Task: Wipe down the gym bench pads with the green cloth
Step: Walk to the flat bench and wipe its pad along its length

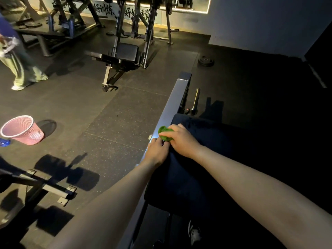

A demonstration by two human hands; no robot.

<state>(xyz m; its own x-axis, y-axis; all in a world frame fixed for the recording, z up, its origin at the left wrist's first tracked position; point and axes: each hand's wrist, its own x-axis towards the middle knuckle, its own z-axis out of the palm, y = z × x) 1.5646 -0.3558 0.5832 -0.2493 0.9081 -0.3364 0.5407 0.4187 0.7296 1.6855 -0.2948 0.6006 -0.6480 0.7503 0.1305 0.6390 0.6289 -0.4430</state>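
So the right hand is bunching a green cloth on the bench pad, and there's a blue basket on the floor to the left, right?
No: the head view shows the basket is pink, not blue. The rest holds: the right hand bunches the green cloth on the bench pad, and the basket sits on the floor to the left.

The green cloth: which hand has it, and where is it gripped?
The right hand grips the green cloth, bunched into a wad, fingers curled over its near side. Whether the left hand also holds it cannot be told.
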